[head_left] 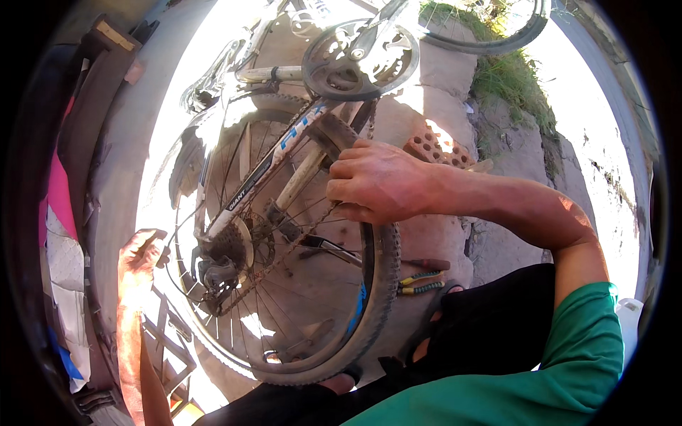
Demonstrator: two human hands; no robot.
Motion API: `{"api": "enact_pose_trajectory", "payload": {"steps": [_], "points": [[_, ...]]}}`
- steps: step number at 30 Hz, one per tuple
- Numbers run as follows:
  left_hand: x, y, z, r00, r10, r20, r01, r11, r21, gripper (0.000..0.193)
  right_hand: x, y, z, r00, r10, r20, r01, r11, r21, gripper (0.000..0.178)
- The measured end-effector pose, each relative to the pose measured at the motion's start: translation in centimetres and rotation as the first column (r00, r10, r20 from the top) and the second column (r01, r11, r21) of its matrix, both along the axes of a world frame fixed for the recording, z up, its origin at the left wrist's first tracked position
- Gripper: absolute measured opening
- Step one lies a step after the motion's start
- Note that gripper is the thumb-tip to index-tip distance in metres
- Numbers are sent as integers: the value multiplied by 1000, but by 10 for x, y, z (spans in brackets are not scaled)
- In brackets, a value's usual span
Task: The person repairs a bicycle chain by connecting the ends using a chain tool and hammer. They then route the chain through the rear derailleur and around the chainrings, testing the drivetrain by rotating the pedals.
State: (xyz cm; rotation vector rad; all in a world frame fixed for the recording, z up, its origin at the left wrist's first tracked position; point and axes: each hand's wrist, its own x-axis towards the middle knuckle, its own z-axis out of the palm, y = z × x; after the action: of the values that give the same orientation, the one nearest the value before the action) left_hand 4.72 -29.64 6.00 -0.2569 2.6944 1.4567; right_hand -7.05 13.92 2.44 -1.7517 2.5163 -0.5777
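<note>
A bicycle frame, white and black with blue marks, stands before me with its rear wheel toward me. My right hand is closed beside the tyre's upper right, with the bicycle chain running from its fingers down to the rear derailleur. The cassette sits at the wheel's hub. Above my right hand is the crankset with its large chainring. My left hand has curled fingers at the wheel's left side, near a thin cable; glare hides what they hold, if anything.
Pliers with yellow and green handles lie on the ground right of the wheel. A perforated red brick lies farther off. Another wheel is at the top right, by grass. Dark furniture and cloth line the left edge.
</note>
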Motion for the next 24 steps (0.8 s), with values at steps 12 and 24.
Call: {"api": "enact_pose_trajectory", "payload": {"steps": [12, 24], "points": [[-116, 97, -47, 901, -339, 272, 407, 878, -253, 40, -54, 38, -9, 979, 16, -203, -42, 991, -126, 24], [-125, 98, -95, 981, -103, 165, 96, 994, 52, 27, -59, 40, -31, 996, 34, -81, -49, 979, -197, 23]]}}
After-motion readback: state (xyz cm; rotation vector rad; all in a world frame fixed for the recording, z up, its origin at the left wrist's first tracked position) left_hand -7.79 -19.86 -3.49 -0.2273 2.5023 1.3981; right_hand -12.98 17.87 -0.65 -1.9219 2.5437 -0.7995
